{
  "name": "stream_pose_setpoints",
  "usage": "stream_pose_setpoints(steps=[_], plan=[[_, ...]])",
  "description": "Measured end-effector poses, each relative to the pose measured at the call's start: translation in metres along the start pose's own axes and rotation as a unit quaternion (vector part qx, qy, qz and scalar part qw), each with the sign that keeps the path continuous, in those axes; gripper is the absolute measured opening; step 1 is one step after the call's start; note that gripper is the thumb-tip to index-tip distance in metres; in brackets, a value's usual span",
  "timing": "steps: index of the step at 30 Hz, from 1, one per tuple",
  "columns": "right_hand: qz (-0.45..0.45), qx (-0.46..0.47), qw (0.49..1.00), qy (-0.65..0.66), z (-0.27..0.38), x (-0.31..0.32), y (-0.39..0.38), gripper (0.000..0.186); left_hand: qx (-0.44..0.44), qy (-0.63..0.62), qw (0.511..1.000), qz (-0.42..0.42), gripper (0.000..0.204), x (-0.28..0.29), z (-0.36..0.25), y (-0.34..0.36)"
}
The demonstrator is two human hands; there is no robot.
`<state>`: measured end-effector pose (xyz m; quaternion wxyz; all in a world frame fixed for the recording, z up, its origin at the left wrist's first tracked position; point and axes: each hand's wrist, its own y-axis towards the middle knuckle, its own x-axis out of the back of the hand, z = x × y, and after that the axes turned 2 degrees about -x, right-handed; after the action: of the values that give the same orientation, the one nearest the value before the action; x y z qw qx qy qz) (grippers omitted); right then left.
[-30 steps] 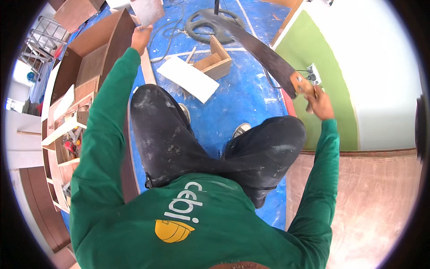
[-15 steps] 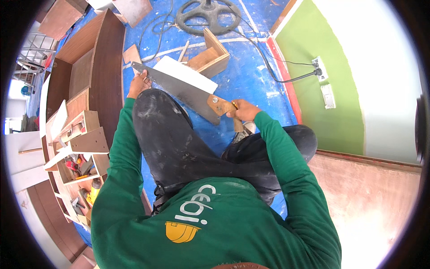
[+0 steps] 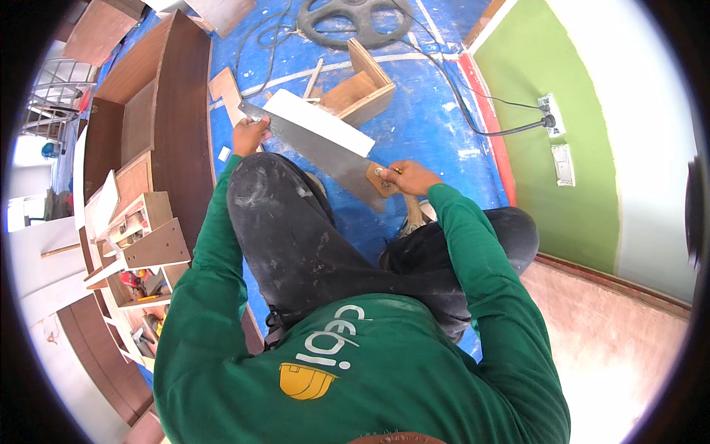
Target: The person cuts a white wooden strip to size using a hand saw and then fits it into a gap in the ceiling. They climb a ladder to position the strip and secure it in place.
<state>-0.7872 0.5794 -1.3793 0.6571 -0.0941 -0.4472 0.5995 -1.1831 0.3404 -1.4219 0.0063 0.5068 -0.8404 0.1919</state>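
Observation:
Across my lap lies a hand saw (image 3: 319, 152) with a grey blade and a wooden handle, its toe pointing to the far left. My right hand (image 3: 413, 178) is closed round the handle, with the thumb by its metal bolt. At the other end, my left hand (image 3: 250, 135) grips the blade near the toe. The saw hangs above my bent knee, and its toothed edge faces me. Just beyond the blade is a white rectangular panel (image 3: 322, 120), partly covered by the saw. My fingers hide most of the handle's grip.
A small wooden box frame (image 3: 362, 92) and thin wood strips lie on the blue floor sheet (image 3: 444, 111). A dark brown cabinet (image 3: 181, 118) and a wooden tool caddy (image 3: 155, 248) stand at left. A black cable (image 3: 510, 133) runs to a wall socket at right.
My right thumb and fingers have moved up the handle toward the blade, covering more of the wood. My left hand stays at the toe. The whole view has shifted slightly.

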Motion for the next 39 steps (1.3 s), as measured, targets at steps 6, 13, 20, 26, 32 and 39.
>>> stream_pose_setpoints(steps=[6, 13, 20, 26, 32, 39], plan=[[-0.021, 0.033, 0.999, -0.026, 0.001, -0.002, 0.012, 0.063, -0.223, 0.377, 0.89, -0.128, 0.088, 0.013, 0.034, 0.032], [-0.046, 0.015, 0.999, -0.013, -0.003, -0.015, 0.031, 0.059, -0.126, 0.233, 0.962, -0.072, 0.086, 0.007, 0.036, 0.03], [-0.042, 0.031, 0.999, 0.0, 0.005, -0.008, 0.021, 0.057, 0.003, 0.008, 1.0, -0.028, 0.07, 0.0, 0.028, 0.017], [-0.051, 0.009, 0.998, 0.021, 0.003, -0.011, 0.025, 0.056, 0.04, -0.019, 0.999, -0.015, 0.078, -0.005, 0.014, 0.013], [-0.058, 0.005, 0.998, -0.011, 0.01, -0.006, 0.025, 0.054, 0.044, -0.007, 0.999, 0.002, 0.09, 0.004, 0.027, 0.029], [-0.026, 0.095, 0.994, 0.048, 0.022, -0.004, 0.021, 0.04, 0.042, 0.023, 0.999, -0.019, 0.085, 0.001, 0.014, 0.043]])
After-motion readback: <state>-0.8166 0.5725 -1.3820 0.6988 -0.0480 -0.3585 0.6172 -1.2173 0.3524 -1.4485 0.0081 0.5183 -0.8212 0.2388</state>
